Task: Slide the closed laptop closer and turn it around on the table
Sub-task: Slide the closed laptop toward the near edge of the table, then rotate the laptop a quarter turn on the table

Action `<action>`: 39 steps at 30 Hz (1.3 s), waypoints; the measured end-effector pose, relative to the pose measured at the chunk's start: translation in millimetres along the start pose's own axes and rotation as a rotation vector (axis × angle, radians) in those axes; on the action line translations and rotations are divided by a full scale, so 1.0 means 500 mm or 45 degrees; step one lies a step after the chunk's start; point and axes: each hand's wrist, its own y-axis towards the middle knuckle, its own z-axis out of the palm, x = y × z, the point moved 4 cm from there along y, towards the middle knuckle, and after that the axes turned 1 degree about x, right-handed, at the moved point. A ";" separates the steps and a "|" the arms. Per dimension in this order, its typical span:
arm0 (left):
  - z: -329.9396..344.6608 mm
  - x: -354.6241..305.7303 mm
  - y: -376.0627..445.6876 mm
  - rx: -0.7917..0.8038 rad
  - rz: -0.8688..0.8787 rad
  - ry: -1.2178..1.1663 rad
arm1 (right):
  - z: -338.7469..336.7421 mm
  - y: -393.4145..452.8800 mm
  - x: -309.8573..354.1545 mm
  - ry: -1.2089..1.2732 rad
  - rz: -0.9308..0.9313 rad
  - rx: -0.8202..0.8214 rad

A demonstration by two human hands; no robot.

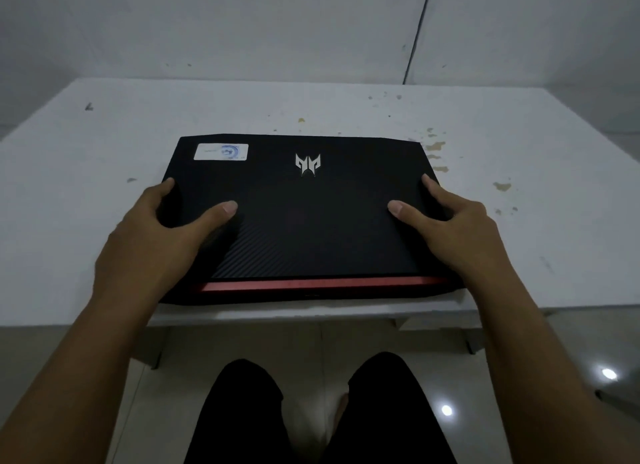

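Two hands, left hand (157, 237) and right hand (457, 233), clamp spread fingers (225, 208) on the closed laptop (304, 228) at the white surface (104, 173) near edge, where turning could swing its red-striped rear overboard.

Looks like a plain room indoors, maybe a home, though that's hard to pin down. There's a bare pale wall (242, 27) with a dark cable (417, 31) running down it, a low white table (519, 242) blotched with stains, and glossy floor tiles (519, 394) catching light spots.
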 end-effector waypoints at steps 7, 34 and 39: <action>0.003 0.001 -0.049 -0.021 0.056 -0.028 | -0.026 -0.025 -0.014 -0.081 -0.051 -0.017; 0.033 0.008 -0.003 0.206 -0.043 0.345 | -0.001 0.006 -0.019 -0.728 -0.058 0.110; 0.025 0.010 0.007 0.279 -0.064 0.526 | 0.001 0.014 -0.009 -0.912 -0.068 0.183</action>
